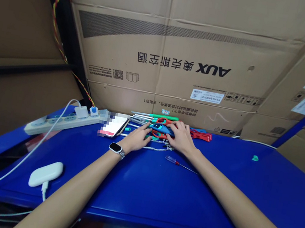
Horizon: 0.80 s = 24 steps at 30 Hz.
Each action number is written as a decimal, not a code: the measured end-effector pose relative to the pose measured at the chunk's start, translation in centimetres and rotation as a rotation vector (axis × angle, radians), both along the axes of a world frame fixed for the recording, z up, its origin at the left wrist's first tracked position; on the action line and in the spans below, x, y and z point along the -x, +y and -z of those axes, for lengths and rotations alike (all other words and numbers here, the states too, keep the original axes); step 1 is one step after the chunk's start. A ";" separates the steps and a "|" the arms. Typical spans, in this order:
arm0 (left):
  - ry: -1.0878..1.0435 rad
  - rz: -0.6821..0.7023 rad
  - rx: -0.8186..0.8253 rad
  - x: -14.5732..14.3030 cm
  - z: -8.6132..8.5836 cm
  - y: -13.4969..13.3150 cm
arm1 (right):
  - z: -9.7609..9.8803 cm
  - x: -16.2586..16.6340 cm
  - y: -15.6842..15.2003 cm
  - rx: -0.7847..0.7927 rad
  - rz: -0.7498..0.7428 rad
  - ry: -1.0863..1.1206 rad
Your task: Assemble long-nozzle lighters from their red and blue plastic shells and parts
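A cluster of hand tools lies along the back of the blue table. My left hand [137,139] rests at the cluster's left side, fingers apart, their tips by the left end of a blue tool [162,128] with dark parts; its exact kind is unclear. Around that tool's right end, the fingers and thumb of my right hand [183,138] are closed. Red-handled scissors [160,135] lie just under it, partly covered. Behind are a long green-handled tool [166,117] and several metal shafts. A screwdriver [172,160] with a clear purple handle lies in front of my right hand.
A phone-like device [113,126] with a bright screen lies left of the tools. A power strip [65,122] with plugs and a white case [46,174] on a cable are farther left. Red strips [203,136] lie at right, near a green piece [255,158]. Cardboard [182,44] walls the back.
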<state>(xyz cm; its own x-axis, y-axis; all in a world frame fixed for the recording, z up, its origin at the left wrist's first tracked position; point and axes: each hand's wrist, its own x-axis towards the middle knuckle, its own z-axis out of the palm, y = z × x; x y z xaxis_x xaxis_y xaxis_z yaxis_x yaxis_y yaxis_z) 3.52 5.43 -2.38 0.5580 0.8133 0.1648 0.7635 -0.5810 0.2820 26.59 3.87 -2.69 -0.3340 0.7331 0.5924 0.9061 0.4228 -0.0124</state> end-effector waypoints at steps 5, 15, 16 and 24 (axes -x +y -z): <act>0.060 -0.017 -0.008 0.3 -0.1 -0.2 | 0.4 -0.3 -0.1 0.024 -0.017 0.009; -0.030 -0.021 -0.084 0.5 -0.3 -0.4 | 0.0 -0.4 -0.8 0.017 -0.027 0.035; -0.048 -0.015 -0.103 0.8 -0.5 -0.6 | -0.1 -0.4 -0.9 0.015 -0.029 0.041; -0.148 0.020 -0.157 3.0 -1.0 -2.3 | -0.8 -0.8 -3.3 0.071 -0.101 0.161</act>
